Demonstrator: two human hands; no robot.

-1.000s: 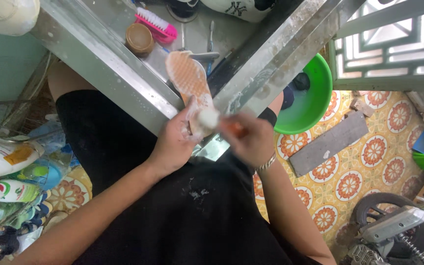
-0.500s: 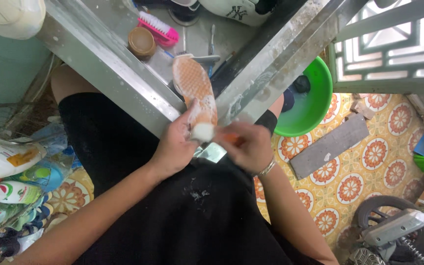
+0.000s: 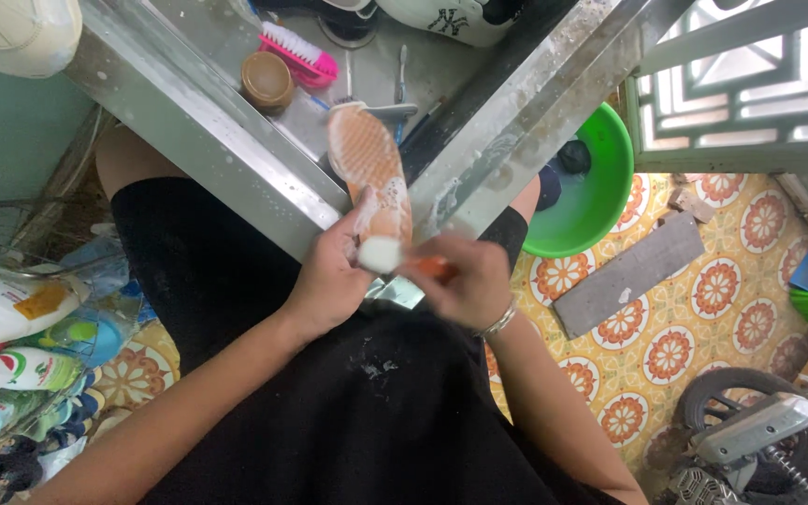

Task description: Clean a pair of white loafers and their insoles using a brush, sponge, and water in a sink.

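Observation:
An orange shoe insole, foamy with soap, leans over the corner of a steel sink. My left hand grips its near end. My right hand is closed on an orange-handled brush whose soapy white head presses against the near end of the insole, just by my left thumb.
In the sink lie a pink scrub brush, a brown round lid, toothbrushes and a white shoe. A green basin sits on the patterned tile floor at right, beside a grey slab. Bottles crowd the left.
The brush head has slid toward me along the insole, from mid-heel to its near end. My right hand shifted slightly left and down. My left hand keeps its hold.

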